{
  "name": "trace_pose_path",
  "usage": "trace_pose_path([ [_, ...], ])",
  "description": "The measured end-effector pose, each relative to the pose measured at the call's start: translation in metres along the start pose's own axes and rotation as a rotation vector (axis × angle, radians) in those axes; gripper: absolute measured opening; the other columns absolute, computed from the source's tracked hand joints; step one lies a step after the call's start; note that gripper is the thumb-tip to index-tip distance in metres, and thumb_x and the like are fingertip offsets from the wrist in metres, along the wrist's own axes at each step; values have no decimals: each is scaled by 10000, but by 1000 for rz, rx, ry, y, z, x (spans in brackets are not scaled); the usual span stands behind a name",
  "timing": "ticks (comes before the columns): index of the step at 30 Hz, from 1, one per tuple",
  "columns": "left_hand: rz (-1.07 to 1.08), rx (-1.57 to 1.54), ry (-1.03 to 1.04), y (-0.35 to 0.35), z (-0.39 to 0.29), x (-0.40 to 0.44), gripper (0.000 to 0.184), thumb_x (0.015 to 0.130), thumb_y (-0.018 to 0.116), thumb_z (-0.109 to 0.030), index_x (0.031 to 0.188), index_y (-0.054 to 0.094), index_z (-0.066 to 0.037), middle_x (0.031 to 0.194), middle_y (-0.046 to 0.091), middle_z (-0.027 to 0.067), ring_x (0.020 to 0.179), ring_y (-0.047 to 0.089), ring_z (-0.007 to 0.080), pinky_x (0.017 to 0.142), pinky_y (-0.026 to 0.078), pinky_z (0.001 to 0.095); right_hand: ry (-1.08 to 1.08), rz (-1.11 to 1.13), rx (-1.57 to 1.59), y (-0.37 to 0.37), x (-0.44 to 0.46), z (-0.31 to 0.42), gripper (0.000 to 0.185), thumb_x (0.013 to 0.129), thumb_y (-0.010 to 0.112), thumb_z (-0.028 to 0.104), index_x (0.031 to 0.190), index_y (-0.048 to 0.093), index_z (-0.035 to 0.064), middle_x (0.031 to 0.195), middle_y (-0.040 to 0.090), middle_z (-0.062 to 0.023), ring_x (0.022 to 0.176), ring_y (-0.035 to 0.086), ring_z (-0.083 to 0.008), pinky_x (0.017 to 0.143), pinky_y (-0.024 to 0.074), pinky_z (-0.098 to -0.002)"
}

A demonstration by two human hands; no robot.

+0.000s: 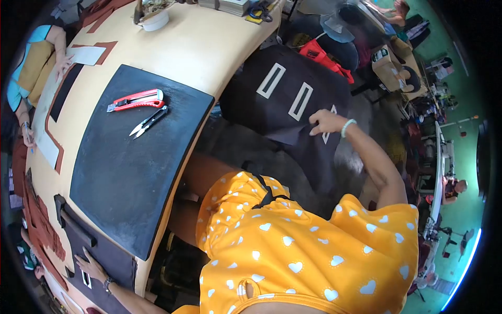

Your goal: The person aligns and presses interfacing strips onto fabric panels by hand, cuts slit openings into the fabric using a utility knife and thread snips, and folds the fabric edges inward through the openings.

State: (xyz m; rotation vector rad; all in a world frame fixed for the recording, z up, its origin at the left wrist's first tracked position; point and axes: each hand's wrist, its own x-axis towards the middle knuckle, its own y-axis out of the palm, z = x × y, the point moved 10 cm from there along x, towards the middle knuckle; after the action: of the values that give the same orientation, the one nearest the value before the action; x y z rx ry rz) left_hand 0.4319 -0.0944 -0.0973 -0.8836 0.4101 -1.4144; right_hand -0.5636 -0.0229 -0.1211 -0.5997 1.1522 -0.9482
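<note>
My right hand (pixel 328 123) has its fingers pressed together at the edge of a dark sheet (pixel 246 97). Three pale rectangular frames (pixel 271 80) lie on that sheet, the third beside my right hand. My left hand (pixel 92 267) rests flat with spread fingers on a dark piece (pixel 112 256) on the table, near a small white frame (pixel 86 280). On a black board (pixel 130 172) lie a red utility knife (pixel 137 100) and thread snips (pixel 149 122).
Across the cream table (pixel 172 52) a person's hands (pixel 63 65) touch a pale template (pixel 44 133) on brown material. A white bowl (pixel 155 21) stands at the far end. A dark bar (pixel 77 227) lies near the board. Behind the dark sheet are a red object (pixel 314 52) and a cardboard box (pixel 386 68).
</note>
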Motion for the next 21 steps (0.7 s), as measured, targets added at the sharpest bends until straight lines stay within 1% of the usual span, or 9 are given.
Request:
trace_pose_path([
  [1, 147, 129, 11, -16, -7, 1, 509, 938, 390, -193, 1415, 256, -312, 1458, 267, 130, 1257, 379, 369, 979, 377, 506, 73, 40, 131, -22, -1, 3, 302, 688, 696, 244, 834, 612, -6, 715, 594, -128, 711, 568, -223, 660, 446, -370],
  [3, 55, -89, -285, -83, -9, -6, 505, 930, 404, -357, 1411, 285, -262, 1431, 322, 123, 1255, 392, 336, 945, 401, 500, 121, -215, 452, -87, -11, 11, 202, 729, 631, 84, 906, 620, -12, 728, 595, -22, 726, 535, -80, 638, 443, -269],
  [5, -95, -136, -405, -113, -2, -10, 695, 876, 392, -605, 1381, 348, -129, 1368, 414, 127, 1245, 405, 309, 894, 401, 543, -150, -471, 572, -155, -18, 69, 148, 793, 570, 2, 931, 624, -9, 834, 601, 13, 811, 555, -71, 712, 456, -229],
  [7, -191, -219, -416, -151, -14, -6, 655, 882, 449, -547, 1322, 422, -62, 1300, 477, 146, 1201, 436, 317, 903, 426, 464, -309, -569, 655, -195, -18, 140, 143, 807, 564, 19, 936, 615, -12, 864, 639, -29, 821, 569, -79, 752, 474, -250],
  [9, -583, -484, -249, -229, -45, -9, 592, 855, 593, -407, 1262, 473, 5, 1233, 520, 198, 1175, 450, 342, 956, 395, 424, -574, -528, 586, -202, -8, 230, 161, 812, 551, 24, 953, 610, -26, 878, 653, -77, 801, 587, -101, 751, 478, -254],
  [12, -244, -1366, -72, -341, -133, -15, 767, 721, 742, -243, 1347, 368, -5, 1384, 384, 168, 1307, 321, 290, 1084, 239, 380, -883, -541, 448, -176, 9, 350, 144, 829, 550, 58, 929, 597, -35, 832, 637, -177, 704, 614, -234, 674, 477, -288],
  [15, 76, -1681, 362, -390, -220, -28, 1124, 483, 843, -419, 1398, 296, -63, 1428, 303, 196, 1381, 156, 267, 1098, 197, 371, -926, -339, 550, -133, 41, 435, 138, 842, 576, 108, 827, 572, -30, 743, 566, -220, 640, 513, -372, 572, 422, -356],
  [18, 135, -2011, 165, -392, -240, -42, 605, 746, 734, -327, 1198, 512, 8, 1176, 547, 162, 1146, 483, 243, 959, 382, 343, -944, -260, 670, -110, 63, 481, 159, 851, 579, 110, 798, 570, -39, 692, 555, -202, 565, 474, -278, 558, 412, -341],
  [21, -81, -2340, -231, -359, -212, -22, 318, 857, 606, -184, 1087, 567, 31, 1017, 600, 89, 937, 548, 160, 826, 440, 277, -952, -167, 821, -102, 76, 492, 163, 840, 598, 106, 834, 583, -56, 652, 564, -116, 606, 475, -107, 577, 421, -284],
])
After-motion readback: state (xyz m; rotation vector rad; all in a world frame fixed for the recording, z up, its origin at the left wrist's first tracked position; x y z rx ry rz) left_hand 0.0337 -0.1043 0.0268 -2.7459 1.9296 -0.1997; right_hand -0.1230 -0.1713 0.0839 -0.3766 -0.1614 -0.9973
